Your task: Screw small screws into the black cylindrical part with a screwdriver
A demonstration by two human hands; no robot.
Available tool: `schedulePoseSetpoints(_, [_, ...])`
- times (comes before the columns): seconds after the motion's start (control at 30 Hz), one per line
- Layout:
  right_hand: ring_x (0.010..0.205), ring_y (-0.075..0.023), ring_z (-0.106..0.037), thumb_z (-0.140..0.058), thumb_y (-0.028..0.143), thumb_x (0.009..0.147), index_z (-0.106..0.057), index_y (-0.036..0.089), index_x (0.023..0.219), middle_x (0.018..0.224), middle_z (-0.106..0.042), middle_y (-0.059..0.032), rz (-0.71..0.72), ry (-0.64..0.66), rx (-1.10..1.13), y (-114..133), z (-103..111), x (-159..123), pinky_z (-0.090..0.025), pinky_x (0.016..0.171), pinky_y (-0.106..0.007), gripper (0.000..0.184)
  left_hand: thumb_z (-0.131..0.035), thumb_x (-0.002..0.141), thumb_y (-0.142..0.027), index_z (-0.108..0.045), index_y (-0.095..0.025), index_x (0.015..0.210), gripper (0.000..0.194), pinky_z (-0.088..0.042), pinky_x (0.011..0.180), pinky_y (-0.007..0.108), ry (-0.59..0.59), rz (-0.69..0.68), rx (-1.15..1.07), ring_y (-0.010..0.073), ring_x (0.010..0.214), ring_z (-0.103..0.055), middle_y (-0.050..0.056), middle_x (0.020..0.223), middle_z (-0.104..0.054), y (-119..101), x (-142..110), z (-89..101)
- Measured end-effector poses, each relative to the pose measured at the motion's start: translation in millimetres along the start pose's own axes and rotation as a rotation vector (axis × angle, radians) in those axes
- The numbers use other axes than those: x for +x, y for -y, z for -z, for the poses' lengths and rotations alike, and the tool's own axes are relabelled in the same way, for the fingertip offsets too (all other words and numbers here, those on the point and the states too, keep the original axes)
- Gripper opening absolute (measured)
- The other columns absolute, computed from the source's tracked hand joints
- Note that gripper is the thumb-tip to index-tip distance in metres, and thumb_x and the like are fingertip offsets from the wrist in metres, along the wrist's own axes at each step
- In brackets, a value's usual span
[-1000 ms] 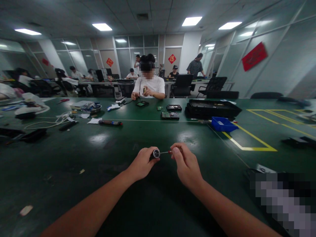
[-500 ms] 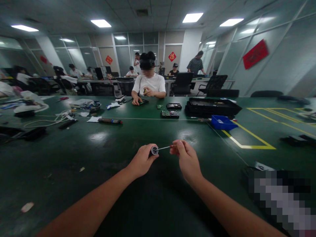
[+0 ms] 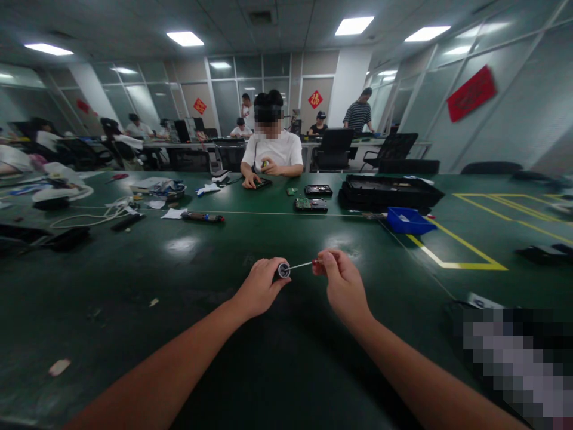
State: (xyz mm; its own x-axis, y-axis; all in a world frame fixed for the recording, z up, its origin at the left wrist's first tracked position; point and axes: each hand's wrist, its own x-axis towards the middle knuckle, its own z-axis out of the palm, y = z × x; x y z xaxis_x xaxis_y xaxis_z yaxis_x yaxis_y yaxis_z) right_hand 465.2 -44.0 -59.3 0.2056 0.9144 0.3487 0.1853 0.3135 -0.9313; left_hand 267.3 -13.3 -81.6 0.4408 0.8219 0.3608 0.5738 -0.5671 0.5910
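My left hand (image 3: 258,288) is closed around a small black cylinder (image 3: 283,270) with a silvery ring at its end, turned toward me. Between the closed fingers of my right hand (image 3: 345,285) is a thin screwdriver (image 3: 301,266) with a metal shaft and a bit of red at the handle. Its shaft points left, and the tip meets the ringed end of the cylinder; how deep it reaches inside I cannot tell. Both hands are above the dark green table (image 3: 215,370), and fingers hide most of the cylinder and the handle.
Across the table a person (image 3: 273,149) in a white shirt handles a small dark device. Circuit boards (image 3: 311,205), a black tray (image 3: 391,192) and a blue bin (image 3: 409,221) lie beyond my hands. A dark tool (image 3: 203,217) and white cable (image 3: 89,222) are at left.
The whole view has shifted slightly. Both hands keep their grips, with the screwdriver tip still at the cylinder's ringed end.
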Motion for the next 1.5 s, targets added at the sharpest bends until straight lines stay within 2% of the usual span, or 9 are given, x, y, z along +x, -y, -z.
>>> schedulePoseSetpoints(0.2, [0.077, -0.0186, -0.069, -0.048, 0.043, 0.098, -0.061, 0.021, 0.101, 0.084, -0.071, -0.0041, 0.127, 0.044, -0.179, 10, 2, -5, -0.051, 0.073, -0.033, 0.027, -0.06, 0.093, -0.026, -0.059, -0.023, 0.112, 0.02, -0.044, 0.087, 0.04, 0.009, 0.036, -0.013, 0.0245, 0.098, -0.057, 0.004, 0.105, -0.065, 4, 0, -1.5])
schedulePoseSetpoints(0.4, [0.058, -0.0169, -0.062, -0.064, 0.046, 0.089, -0.066, 0.021, 0.079, 0.065, -0.067, -0.0007, 0.215, 0.056, -0.46, 19, 7, -7, -0.044, 0.058, -0.03, 0.027, -0.061, 0.092, -0.027, -0.059, -0.022, 0.11, 0.019, -0.044, 0.089, 0.04, 0.0, 0.011, -0.022, 0.024, 0.098, -0.058, 0.004, 0.105, -0.066, 8, 1, -5.2])
schedulePoseSetpoints(0.53, [0.074, -0.0179, -0.067, -0.052, 0.033, 0.096, -0.063, 0.02, 0.1, 0.082, -0.071, -0.0037, 0.324, 0.098, -0.405, 18, 7, -9, -0.048, 0.067, -0.031, 0.017, -0.062, 0.091, -0.024, -0.059, -0.022, 0.109, 0.018, -0.044, 0.087, 0.039, 0.0, 0.008, -0.027, 0.0236, 0.096, -0.058, 0.003, 0.102, -0.066, 7, 1, -4.9])
schedulePoseSetpoints(0.63, [0.073, -0.0172, -0.065, -0.048, 0.031, 0.098, -0.062, 0.021, 0.097, 0.081, -0.068, -0.003, 0.339, 0.16, -0.397, 19, 6, -11, -0.048, 0.068, -0.03, 0.017, -0.061, 0.092, -0.025, -0.058, -0.022, 0.109, 0.017, -0.043, 0.088, 0.039, 0.007, 0.011, -0.03, 0.0238, 0.097, -0.058, 0.004, 0.104, -0.066, 8, 1, -4.4])
schedulePoseSetpoints(0.77, [0.074, -0.0182, -0.065, -0.048, 0.036, 0.098, -0.064, 0.022, 0.099, 0.082, -0.068, -0.0035, 0.237, 0.137, -0.326, 21, 4, -13, -0.048, 0.069, -0.032, 0.021, -0.06, 0.093, -0.025, -0.058, -0.022, 0.108, 0.016, -0.044, 0.087, 0.038, 0.021, 0.014, -0.048, 0.0232, 0.097, -0.058, 0.003, 0.103, -0.066, 8, 1, -4.8])
schedulePoseSetpoints(0.97, [0.078, -0.0197, -0.066, -0.059, 0.045, 0.091, -0.065, 0.02, 0.095, 0.084, -0.069, -0.0049, -0.055, 0.011, 0.153, 0, -4, -1, -0.054, 0.078, -0.037, 0.026, -0.059, 0.092, -0.022, -0.057, -0.021, 0.108, 0.016, -0.045, 0.087, 0.038, 0.008, 0.035, -0.042, 0.0227, 0.098, -0.058, 0.004, 0.104, -0.065, 5, 2, -3.1])
schedulePoseSetpoints(1.13, [0.062, -0.0188, -0.061, -0.059, 0.047, 0.089, -0.062, 0.021, 0.082, 0.07, -0.062, -0.0033, -0.343, 0.005, 0.426, -18, -5, 9, -0.058, 0.067, -0.039, 0.028, -0.06, 0.092, -0.021, -0.057, -0.022, 0.109, 0.017, -0.043, 0.093, 0.042, -0.019, -0.053, 0.06, 0.0234, 0.098, -0.057, 0.004, 0.105, -0.065, 3, 3, -0.5])
schedulePoseSetpoints(1.27, [0.07, -0.0182, -0.063, -0.06, 0.046, 0.089, -0.062, 0.021, 0.088, 0.081, -0.066, -0.0036, -0.196, -0.081, 0.296, -18, -3, 9, -0.056, 0.071, -0.037, 0.025, -0.061, 0.092, -0.022, -0.058, -0.022, 0.109, 0.017, -0.043, 0.091, 0.042, 0.023, -0.021, 0.048, 0.0234, 0.097, -0.057, 0.004, 0.102, -0.065, 6, 2, -3.1])
schedulePoseSetpoints(1.5, [0.076, -0.0186, -0.066, -0.051, 0.046, 0.097, -0.061, 0.021, 0.097, 0.083, -0.068, -0.0037, 0.038, -0.018, -0.016, -2, -3, -2, -0.052, 0.076, -0.036, 0.027, -0.061, 0.091, -0.022, -0.057, -0.021, 0.11, 0.019, -0.043, 0.089, 0.04, -0.001, -0.008, 0.001, 0.0234, 0.096, -0.057, 0.004, 0.103, -0.065, 8, 3, -6.1])
